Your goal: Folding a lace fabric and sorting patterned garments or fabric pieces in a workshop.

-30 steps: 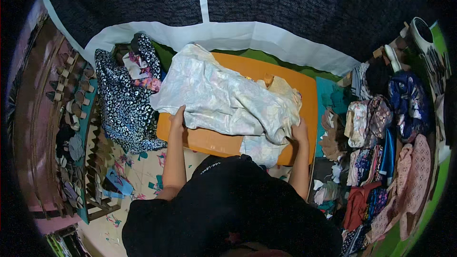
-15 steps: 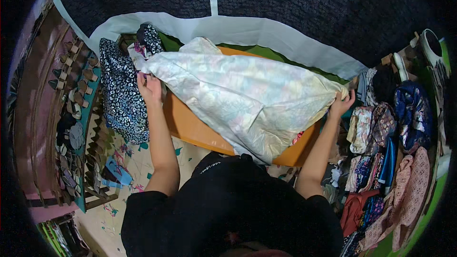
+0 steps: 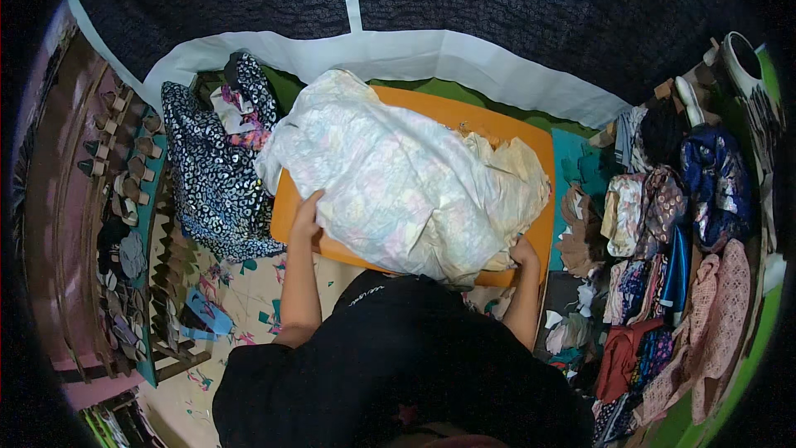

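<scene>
Scraps of cloth littered the floor (image 3: 240, 299) at seven o'clock, nearest the person, whose dark-clad body filled the lower middle of the view. Both forearms rose from there to the near edge of an orange board (image 3: 286, 216) serving as the bench. The left hand (image 3: 305, 217) lay at nine o'clock of the pale printed cloth (image 3: 398, 191), fingers curled over its left edge and gripping it. The right hand (image 3: 522, 250) sat at five o'clock of the cloth, tucked under its bunched lower corner; whether it pinched the fabric or only pressed it could not be told. The cloth lay heaped across nearly the whole board, loose and creased, its cream lining showing at three o'clock. By the look of it, the step in hand was spreading the cloth flat, and the next move would call for drawing the two held edges apart and smoothing the folds toward twelve o'clock. Farther off, a black-and-white spotted fabric (image 3: 207, 174) hung at ten o'clock, a stack of coloured fabrics (image 3: 663, 265) stood at three o'clock, and a dark patterned sheet (image 3: 497, 8) with a white border closed the far side.
</scene>
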Demonstrator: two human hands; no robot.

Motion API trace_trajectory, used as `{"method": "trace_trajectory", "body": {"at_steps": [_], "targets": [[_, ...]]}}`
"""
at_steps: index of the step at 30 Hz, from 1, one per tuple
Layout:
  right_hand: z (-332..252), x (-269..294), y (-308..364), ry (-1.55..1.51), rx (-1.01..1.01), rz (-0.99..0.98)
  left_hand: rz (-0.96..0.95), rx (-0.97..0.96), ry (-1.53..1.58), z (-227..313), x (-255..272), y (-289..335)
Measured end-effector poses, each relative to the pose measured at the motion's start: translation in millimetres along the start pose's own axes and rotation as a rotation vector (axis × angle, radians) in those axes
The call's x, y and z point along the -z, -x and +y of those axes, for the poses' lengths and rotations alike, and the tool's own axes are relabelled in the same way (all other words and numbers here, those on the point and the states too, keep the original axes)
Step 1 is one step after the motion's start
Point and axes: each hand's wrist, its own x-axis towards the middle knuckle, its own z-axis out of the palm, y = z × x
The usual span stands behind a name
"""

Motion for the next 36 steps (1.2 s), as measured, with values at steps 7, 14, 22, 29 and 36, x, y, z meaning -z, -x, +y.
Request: {"method": "trace_trajectory", "body": {"at_steps": [7, 14, 22, 29, 36], "targets": [[-5, 28, -60, 0.409, -0.087, 0.143, 0.118, 0.025, -0.221, 13, 40, 11], [-184, -32, -96, 0.231, 1.119, 0.351, 0.148, -0.020, -0.084, -26, 63, 24], [-257, -133, -193, 0.357, 1.041, 0.038, 0.272, -0.154, 0.009, -42, 47, 97], [-278, -192, -136, 0.289, 1.425, 0.214, 0.395, -0.146, 0.167, -50, 75, 120], [-287, -89, -157, 0.454, 1.330, 0.404, 0.220, -0.237, 0.182, -3, 49, 94]]}}
